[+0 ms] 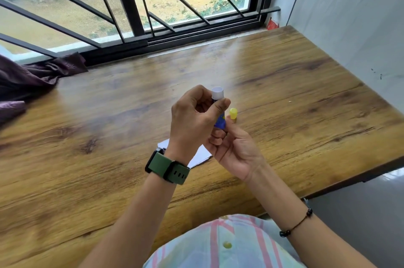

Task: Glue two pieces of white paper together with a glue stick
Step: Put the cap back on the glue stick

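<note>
An uncapped glue stick (219, 105) with a blue body and white top is held upright above the table by both hands. My left hand (192, 121) pinches its upper part between thumb and fingers. My right hand (234, 149) holds its lower end from below. The yellow cap (233, 113) stands on the wooden table (109, 114) just right of the stick. White paper (200, 156) lies flat on the table beneath my hands, mostly hidden by them; I cannot tell how many sheets.
A dark purple cloth (32, 79) is bunched at the table's far left by the barred window (131, 5). A grey wall (349, 27) borders the right side. The table's right edge (360, 177) drops off near my right forearm.
</note>
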